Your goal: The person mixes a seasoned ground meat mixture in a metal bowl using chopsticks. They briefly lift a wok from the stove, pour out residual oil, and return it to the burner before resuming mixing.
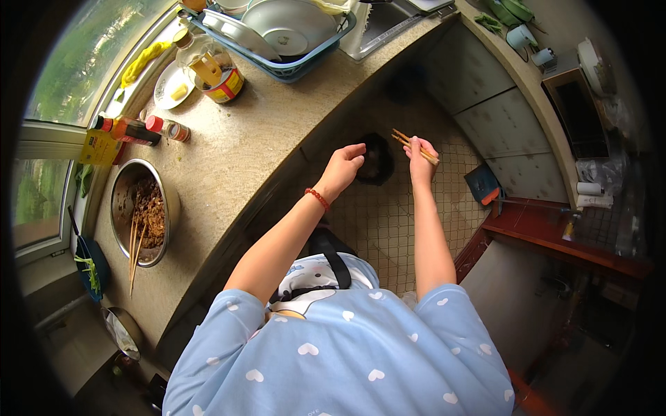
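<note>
My right hand (420,158) is closed around a few wooden chopsticks (401,137), whose ends stick out past the fingers on both sides. My left hand (341,169) hovers to the left, fingers forward and slightly bent, with nothing visible in it. Both hands are over the floor, away from the counter. Below and between them stands a round bin lined with a dark bag (386,171), partly hidden by my left fingers. On the counter at left, a steel bowl (174,208) holds a brown minced mixture (150,213); several thin sticks (136,249) lean over its rim.
Along the window side of the counter (223,171) stand a sauce bottle (136,131), a red-capped jar (169,128), a plate (162,96) and a large plastic bottle (210,73). A blue basket (291,70) carries dishes near the sink (387,23). A microwave (577,109) stands at right.
</note>
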`<state>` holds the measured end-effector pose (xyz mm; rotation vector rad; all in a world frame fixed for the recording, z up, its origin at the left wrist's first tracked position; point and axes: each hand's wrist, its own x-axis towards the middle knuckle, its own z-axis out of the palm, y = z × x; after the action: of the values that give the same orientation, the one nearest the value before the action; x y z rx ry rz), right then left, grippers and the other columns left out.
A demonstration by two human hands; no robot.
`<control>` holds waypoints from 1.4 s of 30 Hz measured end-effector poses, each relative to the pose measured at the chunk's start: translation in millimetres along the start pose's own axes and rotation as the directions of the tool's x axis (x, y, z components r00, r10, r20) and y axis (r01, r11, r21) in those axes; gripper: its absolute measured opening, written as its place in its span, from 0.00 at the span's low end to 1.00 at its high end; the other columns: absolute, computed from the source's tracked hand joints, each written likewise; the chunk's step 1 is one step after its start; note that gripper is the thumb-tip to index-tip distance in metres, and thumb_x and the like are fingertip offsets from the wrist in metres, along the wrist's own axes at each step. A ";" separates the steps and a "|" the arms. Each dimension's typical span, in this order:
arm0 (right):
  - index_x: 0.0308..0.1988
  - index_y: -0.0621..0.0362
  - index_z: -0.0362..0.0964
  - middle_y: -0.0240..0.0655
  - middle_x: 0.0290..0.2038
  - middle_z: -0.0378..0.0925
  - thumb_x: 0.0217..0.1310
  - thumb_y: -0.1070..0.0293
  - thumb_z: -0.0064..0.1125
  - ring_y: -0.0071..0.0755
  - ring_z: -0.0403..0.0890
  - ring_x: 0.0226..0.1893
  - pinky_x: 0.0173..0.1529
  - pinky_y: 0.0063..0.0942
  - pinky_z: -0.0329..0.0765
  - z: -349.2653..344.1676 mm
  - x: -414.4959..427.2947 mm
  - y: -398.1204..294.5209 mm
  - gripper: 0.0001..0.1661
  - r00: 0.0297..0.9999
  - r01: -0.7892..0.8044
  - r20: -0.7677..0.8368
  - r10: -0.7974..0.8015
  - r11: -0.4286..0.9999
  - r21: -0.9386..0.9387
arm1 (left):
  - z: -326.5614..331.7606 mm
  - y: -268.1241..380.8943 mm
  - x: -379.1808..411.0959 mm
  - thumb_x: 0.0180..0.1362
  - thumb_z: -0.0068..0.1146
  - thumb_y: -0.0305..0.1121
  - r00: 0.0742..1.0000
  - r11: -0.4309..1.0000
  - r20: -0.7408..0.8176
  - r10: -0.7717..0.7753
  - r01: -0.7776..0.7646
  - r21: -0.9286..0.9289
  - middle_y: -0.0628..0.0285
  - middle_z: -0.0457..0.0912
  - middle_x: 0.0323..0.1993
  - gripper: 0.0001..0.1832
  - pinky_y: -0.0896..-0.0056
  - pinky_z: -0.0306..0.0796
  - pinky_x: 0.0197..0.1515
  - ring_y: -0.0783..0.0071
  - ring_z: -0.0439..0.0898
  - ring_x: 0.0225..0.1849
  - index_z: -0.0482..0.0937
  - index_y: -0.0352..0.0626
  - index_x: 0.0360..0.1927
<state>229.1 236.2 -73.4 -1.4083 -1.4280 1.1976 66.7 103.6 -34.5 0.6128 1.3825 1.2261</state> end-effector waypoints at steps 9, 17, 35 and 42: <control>0.34 0.70 0.70 0.46 0.34 0.77 0.68 0.54 0.39 0.41 0.83 0.34 0.40 0.27 0.82 73.0 -115.8 -176.7 0.26 0.837 -0.008 0.469 -0.283 0.849 0.528 | -118.8 24.6 -137.3 0.61 0.47 0.29 0.855 0.917 -0.439 0.275 -0.371 -0.149 0.57 0.77 0.48 0.18 0.74 0.66 0.53 0.72 0.75 0.50 0.71 0.37 0.54; 0.29 0.68 0.74 0.37 0.27 0.77 0.64 0.56 0.50 0.28 0.81 0.29 0.38 0.23 0.79 258.5 -219.4 -205.1 0.23 0.202 -0.105 0.866 -0.458 0.869 0.484 | -208.3 -24.5 -291.7 0.62 0.51 0.33 0.060 0.799 -0.995 0.084 -0.600 0.031 0.70 0.70 0.18 0.10 0.86 0.60 0.16 0.87 0.65 0.17 0.75 0.37 0.41; 0.42 0.60 0.70 0.35 0.31 0.76 0.44 0.85 0.56 0.26 0.77 0.32 0.37 0.24 0.75 460.8 -359.4 -211.6 0.20 -0.387 0.483 0.810 -0.441 0.652 0.585 | -389.2 31.0 -328.7 0.59 0.50 0.25 0.445 0.822 -0.691 0.569 -0.311 0.477 0.68 0.77 0.28 0.06 0.80 0.68 0.33 0.84 0.73 0.30 0.75 0.35 0.39; 0.30 0.62 0.72 0.32 0.26 0.71 0.48 0.79 0.57 0.23 0.75 0.23 0.20 0.22 0.71 492.6 -361.6 -204.9 0.05 -0.231 0.185 0.952 -0.201 0.951 0.246 | -406.9 29.9 -332.2 0.61 0.48 0.26 0.339 0.743 -0.696 0.633 -0.519 0.423 0.66 0.79 0.28 0.19 0.87 0.67 0.26 0.87 0.72 0.25 0.67 0.38 0.56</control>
<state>-269.9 -157.9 32.1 0.3674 -2.4882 2.2397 -243.8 -312.6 50.7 0.6912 2.1310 2.2240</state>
